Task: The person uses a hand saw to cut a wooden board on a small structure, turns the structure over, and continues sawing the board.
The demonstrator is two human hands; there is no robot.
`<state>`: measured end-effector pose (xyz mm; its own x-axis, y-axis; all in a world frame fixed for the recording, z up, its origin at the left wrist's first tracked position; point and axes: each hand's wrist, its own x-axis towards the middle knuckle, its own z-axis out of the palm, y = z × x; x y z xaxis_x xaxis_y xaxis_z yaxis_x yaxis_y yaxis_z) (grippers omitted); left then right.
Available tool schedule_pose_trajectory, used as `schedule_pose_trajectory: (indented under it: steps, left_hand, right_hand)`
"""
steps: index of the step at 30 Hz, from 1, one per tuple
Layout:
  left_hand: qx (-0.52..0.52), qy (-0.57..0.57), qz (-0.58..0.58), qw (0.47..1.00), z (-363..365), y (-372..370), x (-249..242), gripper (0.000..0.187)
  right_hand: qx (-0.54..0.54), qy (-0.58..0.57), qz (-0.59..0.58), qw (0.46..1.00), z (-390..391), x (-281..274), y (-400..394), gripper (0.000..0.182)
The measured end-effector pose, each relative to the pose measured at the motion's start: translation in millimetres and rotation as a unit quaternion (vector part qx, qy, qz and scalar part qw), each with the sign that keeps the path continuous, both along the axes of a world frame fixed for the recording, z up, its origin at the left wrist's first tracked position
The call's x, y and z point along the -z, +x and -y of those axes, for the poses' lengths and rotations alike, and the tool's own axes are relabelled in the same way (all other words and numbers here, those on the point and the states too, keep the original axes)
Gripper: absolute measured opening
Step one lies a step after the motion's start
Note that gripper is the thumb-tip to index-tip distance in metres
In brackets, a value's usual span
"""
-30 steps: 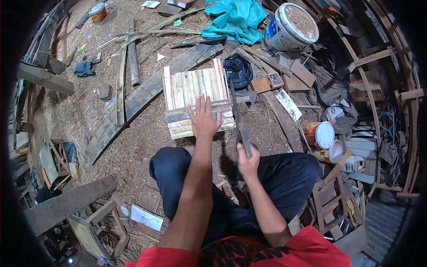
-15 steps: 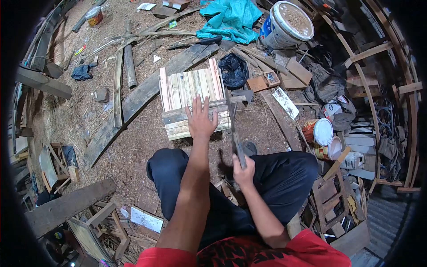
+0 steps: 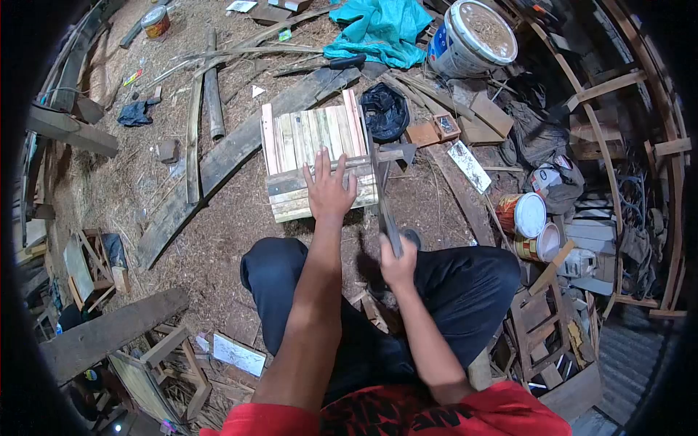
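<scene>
A small box of pale wooden slats (image 3: 309, 138) stands on the sawdust floor in front of my knees. My left hand (image 3: 329, 190) lies flat on its near top edge, fingers spread. My right hand (image 3: 397, 263) grips the handle of a long dark saw (image 3: 379, 190). The blade runs up along the box's right side, its tip near a short slat that sticks out there. I sit with dark trousers and a red shirt.
A long grey plank (image 3: 233, 156) lies diagonally behind the box. A teal cloth (image 3: 378, 29) and a white bucket (image 3: 472, 40) are at the back. Paint cans (image 3: 527, 218) and wood scraps crowd the right. Small wooden frames (image 3: 94, 261) lie left.
My right hand has pulled the saw back toward me and slightly down. The left hand stays pressed on the box. The view shifted a little.
</scene>
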<state>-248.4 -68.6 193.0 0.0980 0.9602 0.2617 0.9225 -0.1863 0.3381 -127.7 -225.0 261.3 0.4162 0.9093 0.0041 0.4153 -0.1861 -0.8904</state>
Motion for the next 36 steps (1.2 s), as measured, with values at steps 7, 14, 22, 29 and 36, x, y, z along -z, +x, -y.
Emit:
schedule_pose_trajectory:
  steps: [7,14,22,29,36]
  left_hand:
    - [0.003,-0.036,-0.008,0.999,4,-1,5,0.055]
    - [-0.002,-0.043,-0.023,0.999,3,-2,1,0.056]
    - [0.007,-0.054,-0.014,0.998,3,-1,0,0.055]
    - [0.008,-0.049,-0.011,0.999,9,0,1,0.054]
    - [0.005,-0.044,-0.022,0.999,6,-1,2,0.053]
  right_hand:
    - [0.026,0.013,-0.053,0.998,24,-1,-5,0.027]
    - [0.016,-0.017,0.003,1.000,-25,8,4,0.026]
    - [0.037,-0.038,-0.088,0.995,-59,7,10,0.025]
    - [0.015,-0.025,-0.054,0.998,9,-4,0,0.030]
    - [0.014,-0.030,-0.066,0.997,-2,-10,-2,0.030]
